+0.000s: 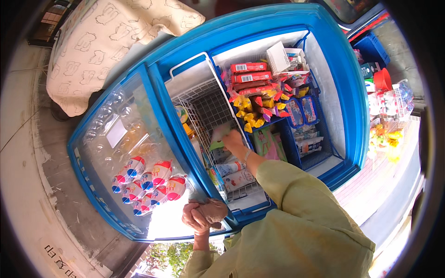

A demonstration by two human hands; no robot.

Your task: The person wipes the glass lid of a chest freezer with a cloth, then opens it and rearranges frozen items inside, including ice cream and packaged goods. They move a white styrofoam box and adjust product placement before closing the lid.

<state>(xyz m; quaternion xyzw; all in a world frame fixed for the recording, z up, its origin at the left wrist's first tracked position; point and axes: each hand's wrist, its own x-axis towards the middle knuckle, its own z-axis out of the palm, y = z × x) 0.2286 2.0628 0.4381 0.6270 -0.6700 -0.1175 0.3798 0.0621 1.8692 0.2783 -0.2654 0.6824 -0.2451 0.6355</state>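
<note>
My right hand reaches into a white wire basket inside a blue chest freezer. Its fingers grip a pink and green packet. Below that packet, white wrapped packs lie in the same basket. A bunched brown cloth is held in my left hand, over the freezer's front edge beside the lid frame. The sliding glass lid covers the left part of the freezer.
Red boxes, yellow-wrapped ice creams and an open white carton fill the blue basket at right. Several red, white and blue packages show at the glass lid. A patterned cloth drapes behind; shop goods stand beyond the right side.
</note>
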